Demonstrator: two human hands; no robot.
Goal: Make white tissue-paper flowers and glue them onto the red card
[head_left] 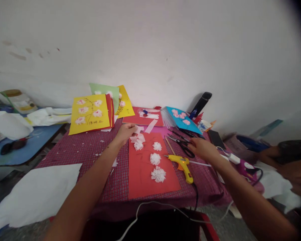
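Two bare hands reach over the table, the left hand (126, 132) with thumb and fingers closed together on a small paper piece (139, 128), thin and whitish, at the far left corner of a red sheet (137, 177). The right hand (203, 149) is half curled, its fingertips at the black handles of the scissors (183, 147); from this angle I cannot tell whether it grips them or only touches them. Under the paper piece, a white flower (138, 145) sits on the far left part of the red sheet, and three more white flowers (158, 174) run down its right side, among thin dark lines. The red sheet lies flat in front of the person, between the two forearms. Near its right edge lies a yellow glue gun (182, 163), nozzle to the left, with a wooden stick (169, 145) just beyond. Farther back, a loose white strip (151, 126) leans across the edge of a red folder (130, 117). To the right of that is a blue card (194, 127) with pink flowers; to the far left stands a yellow card (90, 113) with similar flowers. Beneath everything spreads a checked tablecloth (72, 150), and a blue table (40, 137) stands at the left.
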